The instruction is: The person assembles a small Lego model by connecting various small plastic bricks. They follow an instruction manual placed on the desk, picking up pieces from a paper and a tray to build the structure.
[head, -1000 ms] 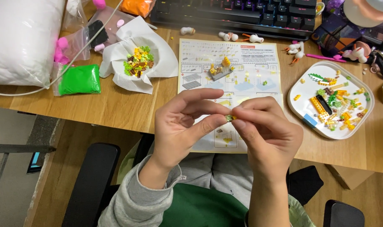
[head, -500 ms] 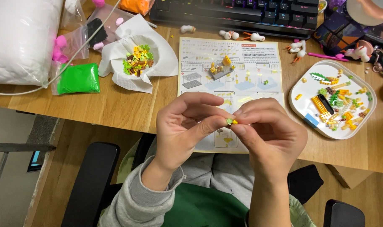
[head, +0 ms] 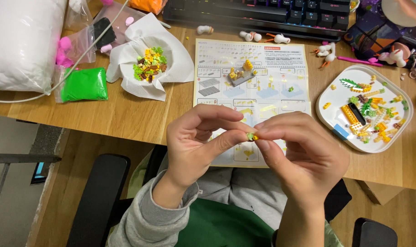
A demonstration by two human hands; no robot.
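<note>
My left hand (head: 196, 144) and right hand (head: 299, 153) pinch one tiny green-and-yellow plastic brick piece (head: 251, 136); I'd best press squarely, gently, above the paper instruction sheet (head: 272, 59).

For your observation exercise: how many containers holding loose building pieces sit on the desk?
2: a tissue-lined bowl at the left, near the green bag, and a white tray at the right, beside the instruction sheet. Others may lie out of view.

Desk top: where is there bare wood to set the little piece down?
Bare wood lies between the green bag, the tissue-lined bowl and the instruction sheet, and along the near edge below them. The white tray and the keyboard edge are crowded.
</note>
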